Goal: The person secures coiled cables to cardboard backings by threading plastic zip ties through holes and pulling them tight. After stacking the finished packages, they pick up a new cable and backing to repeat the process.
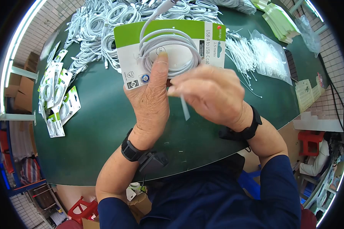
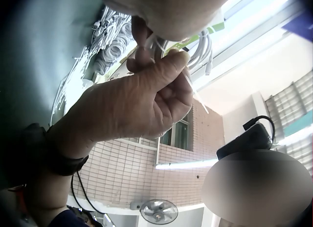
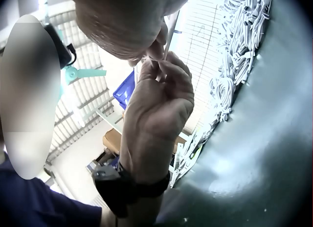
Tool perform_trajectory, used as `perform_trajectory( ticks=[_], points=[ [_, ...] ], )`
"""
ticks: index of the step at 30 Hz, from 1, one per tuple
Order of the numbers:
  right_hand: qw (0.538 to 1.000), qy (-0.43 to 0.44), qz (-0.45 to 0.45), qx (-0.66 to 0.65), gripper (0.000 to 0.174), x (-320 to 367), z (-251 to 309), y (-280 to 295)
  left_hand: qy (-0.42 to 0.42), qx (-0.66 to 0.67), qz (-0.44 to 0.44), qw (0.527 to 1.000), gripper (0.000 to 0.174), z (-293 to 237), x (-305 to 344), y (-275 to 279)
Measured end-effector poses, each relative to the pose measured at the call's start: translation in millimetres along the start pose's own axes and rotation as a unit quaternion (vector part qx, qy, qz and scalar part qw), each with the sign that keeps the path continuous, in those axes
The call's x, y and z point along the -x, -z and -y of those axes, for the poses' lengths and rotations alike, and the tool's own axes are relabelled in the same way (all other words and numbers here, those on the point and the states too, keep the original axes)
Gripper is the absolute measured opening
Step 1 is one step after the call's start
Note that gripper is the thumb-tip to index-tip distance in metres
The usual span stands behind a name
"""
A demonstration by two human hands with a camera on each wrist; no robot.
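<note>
I have the bare left hand (image 1: 147, 91) and the bare right hand (image 1: 218, 93) close together, both gripping.
From here the left thumb (image 1: 160, 71) lies extended, pointing away from the body, with the left fingers (image 3: 178, 75) curled beneath. Just beside that thumb, my right thumb (image 2: 164, 70) and fingers pinch, blurred overhead. Behind the fingers, black-strapped wrists (image 1: 130, 148) and bare forearms (image 1: 116, 173) angle inward from navy-blue fabric sleeves (image 1: 116, 213).

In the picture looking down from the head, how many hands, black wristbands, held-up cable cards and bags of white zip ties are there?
Hands: 2 (left hand, right hand)
Black wristbands: 2 (left wristband, right wristband)
Held-up USB cable card: 1
Bag of white zip ties: 1
Total: 6
</note>
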State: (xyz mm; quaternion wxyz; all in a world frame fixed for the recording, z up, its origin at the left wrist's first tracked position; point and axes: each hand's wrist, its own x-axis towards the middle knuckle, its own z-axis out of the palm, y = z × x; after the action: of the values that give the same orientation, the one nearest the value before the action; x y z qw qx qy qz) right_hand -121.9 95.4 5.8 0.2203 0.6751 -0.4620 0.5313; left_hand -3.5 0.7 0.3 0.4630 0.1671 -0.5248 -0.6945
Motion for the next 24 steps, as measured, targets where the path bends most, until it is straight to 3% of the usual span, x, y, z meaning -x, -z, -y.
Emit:
perform_trajectory(
  ticks=[3,4,7,10,13,21,24],
  points=[
    [0.979,-0.194,-0.042,-0.042,0.023,3.3,0.8,2.3,0.044,0.003,-0.017,0.999,0.027,-5.1,5.3,-5.6],
    [0.979,-0.182,-0.076,-0.052,0.030,2.9,-5.5,-0.8,0.045,0.001,-0.021,0.999,0.027,-6.3,7.3,-10.3],
    [0.952,-0.278,-0.085,-0.090,0.025,3.0,2.0,-0.4,0.046,-0.009,-0.016,0.999,0.028,-6.4,7.1,-10.7],
    [0.988,-0.157,-0.008,0.010,0.022,-6.7,1.4,13.2,0.051,-0.018,0.004,0.999,0.032,-2.9,6.8,-5.8],
    [0.998,-0.040,-0.009,0.041,0.020,-6.2,-8.9,13.4,0.056,-0.012,0.010,0.998,0.034,-1.1,6.4,-4.2],
    [0.989,0.070,0.035,0.127,0.044,-15.2,-11.4,18.5,0.041,0.036,-0.016,0.998,0.025,-4.3,1.4,-6.0],
    [0.987,0.089,0.036,0.129,0.045,-13.7,-9.5,14.1,0.043,0.029,-0.011,0.999,0.024,-3.9,2.2,-5.2]
  ],
)
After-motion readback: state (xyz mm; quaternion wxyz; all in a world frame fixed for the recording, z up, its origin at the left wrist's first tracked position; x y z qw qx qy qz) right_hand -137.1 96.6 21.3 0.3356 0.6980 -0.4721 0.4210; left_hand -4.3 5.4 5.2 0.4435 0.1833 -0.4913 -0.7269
